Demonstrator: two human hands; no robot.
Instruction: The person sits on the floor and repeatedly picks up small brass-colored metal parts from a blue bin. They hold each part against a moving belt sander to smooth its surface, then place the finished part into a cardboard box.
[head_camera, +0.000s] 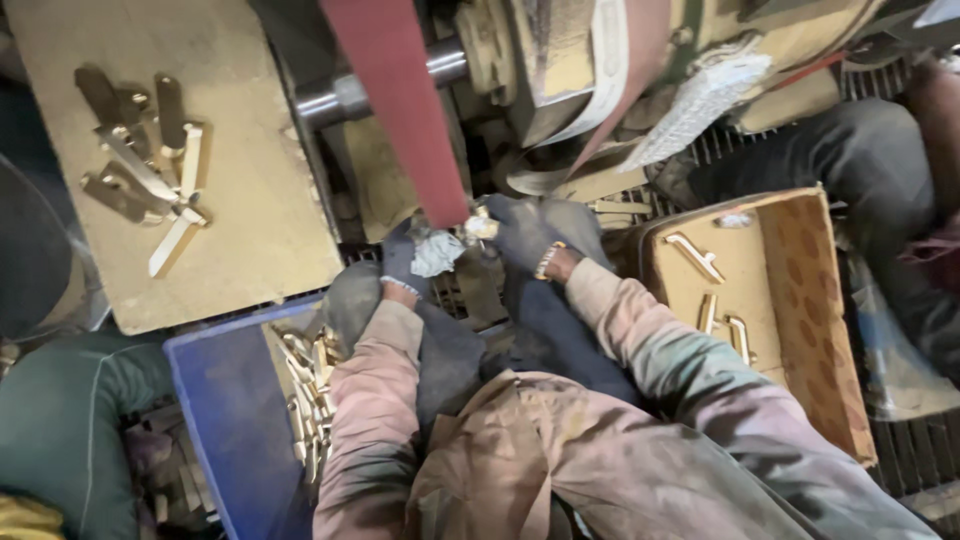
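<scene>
A: Where are the hands, measured from the red sanding belt (405, 110)?

B: Both sit right at its lower end. The left hand (405, 262), in a dark glove, is closed around a pale wad of cloth (436, 252) just under the belt. The right hand (530, 238), also gloved, is curled tight on a small brass piece (480, 227) that meets the belt's bottom edge (most of the piece is hidden by the fingers).

A: And the other brass parts?

B: Left of the belt, a loose heap of brass handles (150, 165) lies on a flat tan board (250, 200). Below the belt and to its left, a blue crate (215, 410) holds more brass pieces (310, 395), partly covered by the person's left sleeve. Right of the belt, an open cardboard box (815, 300) has three hooked brass handles (715, 300) inside.

A: Anything behind the belt?

B: A steel shaft (345, 95) crosses behind it, and the dusty machine body (600, 60) stands to its right.
</scene>
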